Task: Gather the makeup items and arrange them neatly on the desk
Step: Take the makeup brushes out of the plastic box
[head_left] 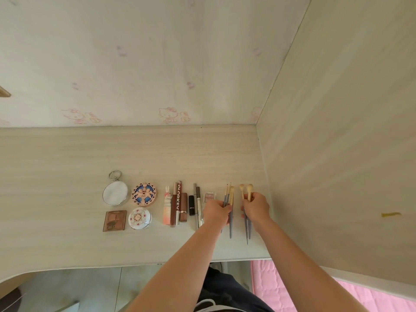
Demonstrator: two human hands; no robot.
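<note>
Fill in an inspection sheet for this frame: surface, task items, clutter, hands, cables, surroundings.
Surface: pale wood-grain desk, items lined up near its front.
Job's things: compacts and square palette at left, lip tubes and pencils mid-row.
Clutter: nothing seen.
Hands: left hand grips thin brushes; right hand grips fluffy brushes.
Cables: nothing seen.
Surroundings: cartoon-print wall, side panel with yellow mark, pink mat below.

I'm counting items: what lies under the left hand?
The left hand grips blue-handled brushes and covers the near edge of a small pink compact; anything else beneath is hidden.
</note>
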